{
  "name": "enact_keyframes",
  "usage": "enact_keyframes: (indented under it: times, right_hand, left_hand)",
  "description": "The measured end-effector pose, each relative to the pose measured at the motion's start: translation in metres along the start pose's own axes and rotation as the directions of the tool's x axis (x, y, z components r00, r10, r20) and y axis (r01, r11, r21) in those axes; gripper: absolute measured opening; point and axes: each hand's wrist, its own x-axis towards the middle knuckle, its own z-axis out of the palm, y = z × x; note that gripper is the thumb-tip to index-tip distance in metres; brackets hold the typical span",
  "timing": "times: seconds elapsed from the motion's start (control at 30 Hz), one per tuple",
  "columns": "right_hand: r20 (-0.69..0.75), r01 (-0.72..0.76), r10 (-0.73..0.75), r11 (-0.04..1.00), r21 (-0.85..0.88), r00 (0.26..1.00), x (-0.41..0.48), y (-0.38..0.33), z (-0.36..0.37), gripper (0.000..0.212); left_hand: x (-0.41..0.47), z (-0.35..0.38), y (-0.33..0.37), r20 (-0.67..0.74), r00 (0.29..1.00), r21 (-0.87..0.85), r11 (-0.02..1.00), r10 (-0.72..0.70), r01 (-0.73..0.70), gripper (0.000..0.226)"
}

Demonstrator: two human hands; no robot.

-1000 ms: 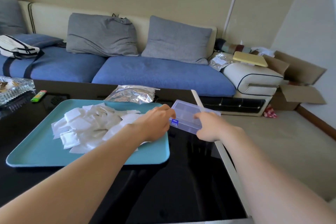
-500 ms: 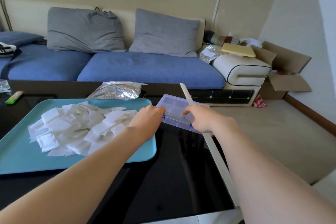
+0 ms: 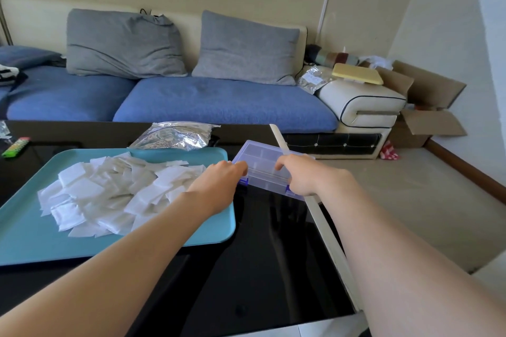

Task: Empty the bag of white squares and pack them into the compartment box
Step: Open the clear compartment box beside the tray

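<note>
Box: clear compartment box (image 3: pixel 264 165) w/ blue latches is sitting on the black tabletop (image 3: pixel 262 249) near its right edge, just right of the tray; lid looks down, can't tell for sure.
L hand: left hand (image 3: pixel 219 186) is reaching over the tray's right corner, fingers (image 3: pixel 241 165) curled together and touching the box's left front corner by the latch.
R hand: right hand (image 3: pixel 304 175) is resting on the box's right front end, fingers (image 3: pixel 282 164) bent down onto the lid; thumb side is hidden, so can't tell if it's pinching the edge.
Squares: white squares (image 3: pixel 115 189) are lying in a loose heap on the teal tray (image 3: pixel 24 238), piled left of the L hand, none seen in the box.
Bag: silvery bag (image 3: pixel 175 137) is lying flat behind the tray's far edge, touching or just overlapping it; some shapes are showing through, contents unclear.
In the way: L forearm is crossing the tray's near right corner, covering part of the heap.
Around: green lighter (image 3: pixel 16 146) is lying far left on the tabletop, well apart from the tray; blue sofa (image 3: pixel 224 101) w/ two grey cushions (image 3: pixel 123 44) is standing behind; cardboard boxes (image 3: pixel 427 107) are sitting on the floor at right.
</note>
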Motion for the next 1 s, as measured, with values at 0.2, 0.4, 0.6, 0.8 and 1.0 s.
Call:
enact_keyframes:
  times: [0.2,0.4,0.6,0.8,1.0]
  right_hand:
    - [0.039,0.016,-0.008,0.979,-0.203,0.999,0.006,-0.013,0.002,0.060]
    - [-0.030,0.026,-0.035,0.965,-0.262,0.999,0.004,-0.016,-0.009,0.030]
    - [-0.035,0.025,-0.030,0.991,-0.135,0.999,-0.002,-0.007,-0.021,0.048]
    - [-0.052,-0.039,0.040,0.999,0.018,0.998,-0.001,-0.007,-0.003,0.041]
    - [-0.058,-0.183,0.191,0.976,0.119,0.980,0.005,-0.012,0.018,0.058]
  left_hand:
    - [0.001,-0.003,-0.006,0.009,1.000,-0.072,0.997,0.023,-0.022,0.044]
    - [0.000,0.006,0.000,0.008,0.995,-0.019,0.995,0.098,-0.098,0.022]
    - [-0.006,0.002,0.000,0.038,0.989,-0.057,0.989,0.141,-0.139,0.030]
    - [-0.007,0.005,0.006,0.074,0.990,-0.041,0.993,0.116,-0.113,0.032]
    - [-0.008,0.003,-0.004,0.102,0.989,0.033,0.993,0.106,-0.110,0.032]
